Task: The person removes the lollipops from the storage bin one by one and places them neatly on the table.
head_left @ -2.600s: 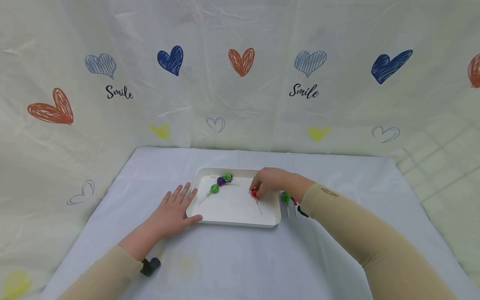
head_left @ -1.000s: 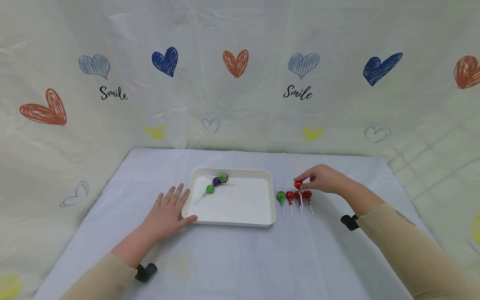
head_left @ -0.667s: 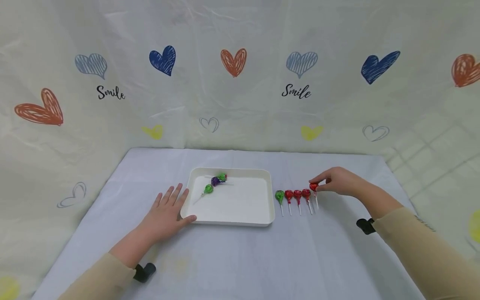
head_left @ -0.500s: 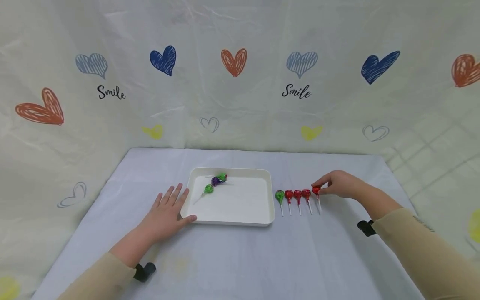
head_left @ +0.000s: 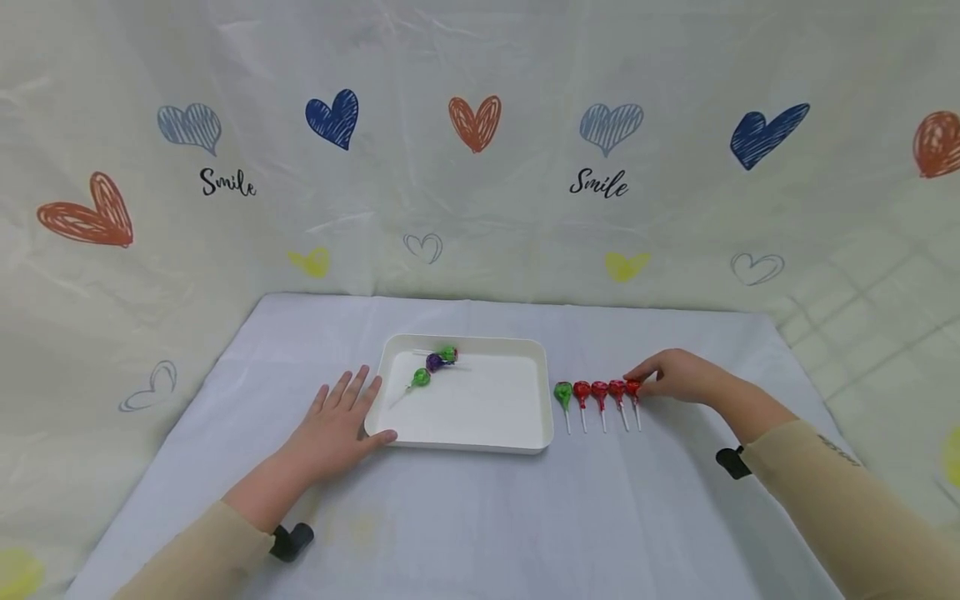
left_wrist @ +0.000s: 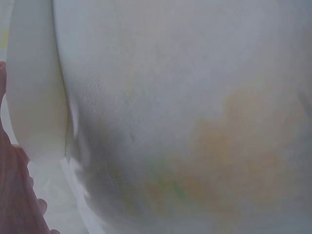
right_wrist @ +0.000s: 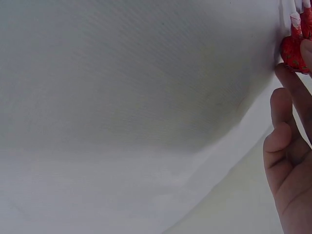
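Note:
A red-wrapped lollipop at the right end of a row is pinched between the thumb and forefinger of my right hand. The right wrist view shows its red wrapper against the fingertips. To its left lie more red lollipops and one green lollipop, heads away and sticks towards me. My left hand has its fingers spread along the left edge of the white tray, the thumb at the near left corner. Inside the tray are two green lollipops and a purple lollipop.
A white cloth covers the table. Behind it hangs a pale curtain printed with hearts. Dark wrist cameras sit at both wrists.
My right hand has carried a red lollipop from the tray to the row's right end, lowered it and drawn it closer to its neighbour. My left hand stays at the tray.

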{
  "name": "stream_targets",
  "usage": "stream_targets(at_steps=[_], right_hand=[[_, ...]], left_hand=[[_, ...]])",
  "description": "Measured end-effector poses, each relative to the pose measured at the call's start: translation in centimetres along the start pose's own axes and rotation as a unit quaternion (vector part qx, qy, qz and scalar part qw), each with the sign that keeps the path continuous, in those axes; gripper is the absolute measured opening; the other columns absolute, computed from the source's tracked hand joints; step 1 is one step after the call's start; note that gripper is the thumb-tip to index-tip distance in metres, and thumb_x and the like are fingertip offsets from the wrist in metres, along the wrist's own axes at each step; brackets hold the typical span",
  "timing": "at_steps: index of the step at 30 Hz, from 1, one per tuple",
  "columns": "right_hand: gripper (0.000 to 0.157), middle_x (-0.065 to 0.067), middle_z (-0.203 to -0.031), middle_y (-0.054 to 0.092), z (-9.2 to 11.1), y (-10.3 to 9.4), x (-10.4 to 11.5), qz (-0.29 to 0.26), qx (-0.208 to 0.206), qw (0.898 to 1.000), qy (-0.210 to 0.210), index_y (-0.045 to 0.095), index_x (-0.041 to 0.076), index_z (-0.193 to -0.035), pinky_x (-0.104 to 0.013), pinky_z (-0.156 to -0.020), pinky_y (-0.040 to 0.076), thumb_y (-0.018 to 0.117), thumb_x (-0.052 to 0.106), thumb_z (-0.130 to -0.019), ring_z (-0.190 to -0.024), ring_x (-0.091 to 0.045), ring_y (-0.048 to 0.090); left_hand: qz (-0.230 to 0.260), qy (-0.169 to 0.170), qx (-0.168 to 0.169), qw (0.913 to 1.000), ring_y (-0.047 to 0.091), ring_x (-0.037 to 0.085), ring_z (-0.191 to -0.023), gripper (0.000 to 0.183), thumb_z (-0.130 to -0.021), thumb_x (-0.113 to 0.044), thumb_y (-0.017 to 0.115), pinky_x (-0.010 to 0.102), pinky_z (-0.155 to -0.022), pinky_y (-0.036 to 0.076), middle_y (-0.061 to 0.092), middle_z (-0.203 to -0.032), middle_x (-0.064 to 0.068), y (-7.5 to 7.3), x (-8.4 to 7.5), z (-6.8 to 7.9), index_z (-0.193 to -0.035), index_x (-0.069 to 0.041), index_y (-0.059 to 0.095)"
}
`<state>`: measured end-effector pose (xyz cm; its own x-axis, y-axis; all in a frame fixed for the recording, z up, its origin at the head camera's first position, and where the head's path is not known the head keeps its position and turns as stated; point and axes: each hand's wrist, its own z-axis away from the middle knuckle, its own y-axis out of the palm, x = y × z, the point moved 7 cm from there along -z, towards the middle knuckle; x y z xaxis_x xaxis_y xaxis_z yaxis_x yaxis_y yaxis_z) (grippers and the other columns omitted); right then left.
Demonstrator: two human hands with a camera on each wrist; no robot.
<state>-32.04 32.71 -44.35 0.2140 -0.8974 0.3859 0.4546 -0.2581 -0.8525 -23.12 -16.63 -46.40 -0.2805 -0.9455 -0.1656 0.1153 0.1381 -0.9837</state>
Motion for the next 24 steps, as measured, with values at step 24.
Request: stream_targets(at_steps=[24], right_hand=[[0.038, -0.011, -0.126, 0.066, -0.1, -2.1, 2.8, -0.022, -0.032, 0.999, -0.006, 0.070, 0.015, -0.126, -0.043, -0.083, 0.054, 0.072, 0.032, -0.092, -0.105, -0.028, 0.056]], left_hand=[[0.011, -0.003, -0.003, 0.9999, 0.005, 0.038, -0.151, 0.105, -0.086, -0.082, 0.041, 0.061, -0.118, 0.007, 0.004, -0.166, 0.012, 0.4, 0.3, -0.2, -0.160, -0.012, 0.016]])
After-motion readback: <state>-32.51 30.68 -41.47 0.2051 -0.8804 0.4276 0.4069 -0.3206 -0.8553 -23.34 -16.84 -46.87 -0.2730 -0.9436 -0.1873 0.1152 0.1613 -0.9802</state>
